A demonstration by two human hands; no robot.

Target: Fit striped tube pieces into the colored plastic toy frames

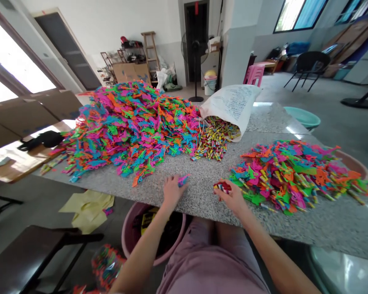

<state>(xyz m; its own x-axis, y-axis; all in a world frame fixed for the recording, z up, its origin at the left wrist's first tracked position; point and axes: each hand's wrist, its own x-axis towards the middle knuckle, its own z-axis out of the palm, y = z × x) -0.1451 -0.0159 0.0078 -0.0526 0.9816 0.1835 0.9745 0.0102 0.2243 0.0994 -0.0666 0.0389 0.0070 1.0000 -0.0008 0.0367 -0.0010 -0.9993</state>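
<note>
My left hand (171,192) is closed on a small purple and blue plastic piece (183,180) just above the granite table (199,200). To its right, my right hand (234,199) grips a bunch of small wrapped tubes (223,187), red and pale at their ends. Beyond my left hand rises a big heap of bright plastic pieces (135,118) in pink, blue, green and orange. Similar yellow and red tubes (213,141) spill from the mouth of a white woven sack (233,104). Beside my right hand lies another pile (291,175), plastic pieces mixed with tubes.
Below the table's front edge stands a pink tub (129,232) with dark bags inside. A dark chair (27,257) and a clear bag of coloured pieces (106,263) are at lower left. Cardboard boxes (21,116) stand at far left. A turquoise basin (303,116) sits beyond the table.
</note>
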